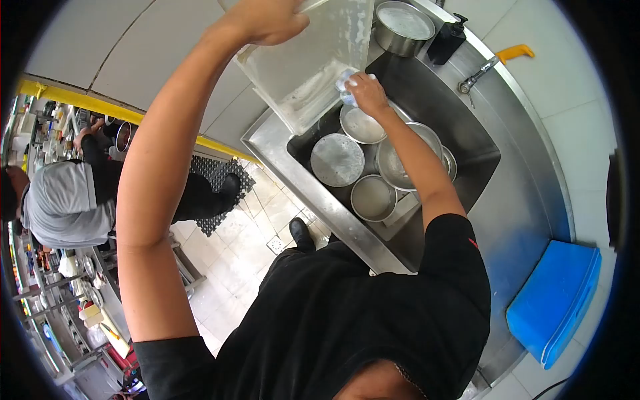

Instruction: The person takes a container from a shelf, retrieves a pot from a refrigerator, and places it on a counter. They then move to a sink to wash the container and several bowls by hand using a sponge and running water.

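Note:
My left hand (270, 21) is closed on the upper edge of a large translucent plastic container (293, 77), which is tilted over the near left side of the sink. Inside its lower corner, my right hand (365, 92) presses a foamy scrubbing pad (345, 83), pale blue and white, against the wall. Soapy streaks cover the plastic. Below the container, in the steel sink (477, 157), lie several round metal pans, among them one pan with cloudy water (337, 160), another pan (373, 198) and a wider bowl (393, 167).
Beyond the sink stand a foam-filled pot (404, 28), a black pump bottle (448, 40) and a faucet with an orange handle (497, 63). A blue box (553, 300) sits at the right. To the left, another person (70, 200) works by cluttered shelves.

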### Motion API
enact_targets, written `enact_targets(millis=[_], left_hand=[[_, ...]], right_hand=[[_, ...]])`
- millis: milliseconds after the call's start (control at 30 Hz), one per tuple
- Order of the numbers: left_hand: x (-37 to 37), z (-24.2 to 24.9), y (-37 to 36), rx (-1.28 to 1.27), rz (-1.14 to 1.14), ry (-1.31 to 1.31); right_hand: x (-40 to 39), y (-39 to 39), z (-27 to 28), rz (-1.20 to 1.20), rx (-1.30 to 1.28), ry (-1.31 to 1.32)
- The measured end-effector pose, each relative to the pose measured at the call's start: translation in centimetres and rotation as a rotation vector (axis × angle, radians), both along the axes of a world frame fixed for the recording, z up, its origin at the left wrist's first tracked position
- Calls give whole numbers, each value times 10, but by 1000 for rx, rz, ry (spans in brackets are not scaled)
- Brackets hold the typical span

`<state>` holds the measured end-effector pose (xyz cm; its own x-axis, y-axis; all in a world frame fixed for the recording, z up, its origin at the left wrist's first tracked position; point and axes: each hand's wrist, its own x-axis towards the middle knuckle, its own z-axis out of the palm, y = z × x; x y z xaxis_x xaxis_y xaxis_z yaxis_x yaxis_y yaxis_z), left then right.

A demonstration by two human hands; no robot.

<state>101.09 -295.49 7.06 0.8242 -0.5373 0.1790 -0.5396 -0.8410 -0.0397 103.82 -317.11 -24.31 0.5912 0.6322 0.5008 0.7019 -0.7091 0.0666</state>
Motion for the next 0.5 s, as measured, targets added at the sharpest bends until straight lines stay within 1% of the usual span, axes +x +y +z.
enact_targets(millis=[100,167,267,333,433,467,500], left_hand=[[2,-1,-4,7,27,-17],[2,-2,-6,6,45,-24],[3,-2,-6,21,40,-6],[1,-1,-7,-5,72,7],[-3,4,-5,20,43,12],[-3,4,-5,23,45,10],[-5,4,-5,20,42,-6]], right_hand=[[-5,5,-3,-65,11,-14],[-27,21,-13,-25,174,-39],[-68,55,-17,-1,187,-6],[-86,69,-11,108,241,12],[-71,55,-16,145,231,-46],[-61,44,-12,103,168,-52],[-47,31,-12,105,168,-53]])
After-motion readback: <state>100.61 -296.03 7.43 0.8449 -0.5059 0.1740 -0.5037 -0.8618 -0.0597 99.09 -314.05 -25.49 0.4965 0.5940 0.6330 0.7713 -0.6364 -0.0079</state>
